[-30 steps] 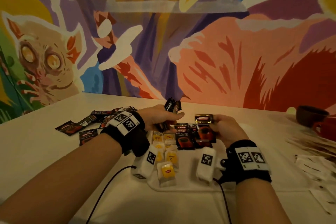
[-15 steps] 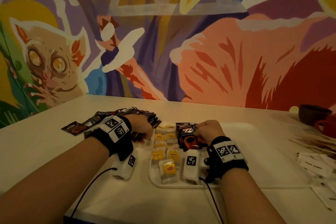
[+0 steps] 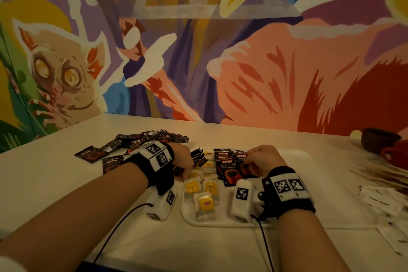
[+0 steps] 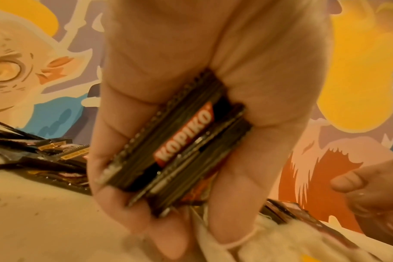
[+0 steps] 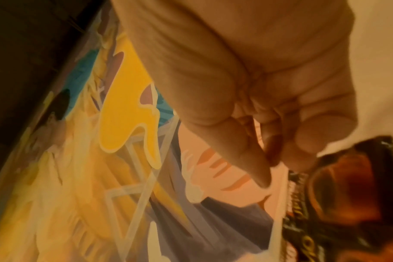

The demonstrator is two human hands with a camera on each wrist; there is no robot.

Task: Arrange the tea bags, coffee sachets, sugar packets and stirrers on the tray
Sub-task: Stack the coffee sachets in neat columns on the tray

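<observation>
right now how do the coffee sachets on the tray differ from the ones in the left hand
The coffee sachets on the tray lie flat in an overlapping row with their printed faces up; the coffee sachets in the left hand are bunched into a stack seen edge-on. The tray ones rest on the white tray, with the right hand at them; the others are gripped by the left hand. Both are dark Kopiko packets.

One tray (image 3: 309,157), two cups (image 3: 379,143).

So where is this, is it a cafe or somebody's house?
Probably a cafe or hotel lounge, though that's a guess. A big painted animal mural covers the wall, and the table holds heaps of coffee sachets, tea bags on a serving tray, plus stirrers.
</observation>
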